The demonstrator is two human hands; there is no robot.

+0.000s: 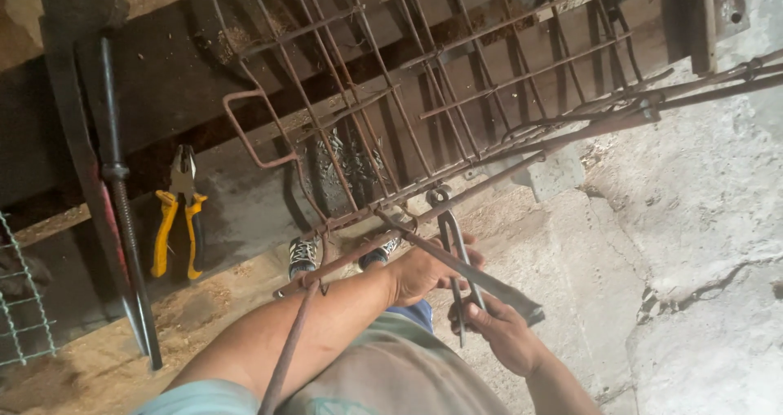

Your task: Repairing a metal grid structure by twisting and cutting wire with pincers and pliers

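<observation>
A cage of rusty steel bars (424,80) lies across a dark wooden bench (163,80). My left hand (420,272) is closed around a long rusty bar (342,264) at the cage's near edge. My right hand (499,332) grips the handles of dark metal pincers (453,256). The pincers' jaws (439,195) sit at a joint where the bars cross. A flat dark bar (489,284) runs slantwise between both hands.
Yellow-handled pliers (179,219) lie on the bench to the left. A long dark metal tool (114,178) rests beside them. Green wire mesh (20,301) shows at the left edge. My shoes (302,256) stand on a sawdust-strewn floor; cracked concrete (701,284) fills the right.
</observation>
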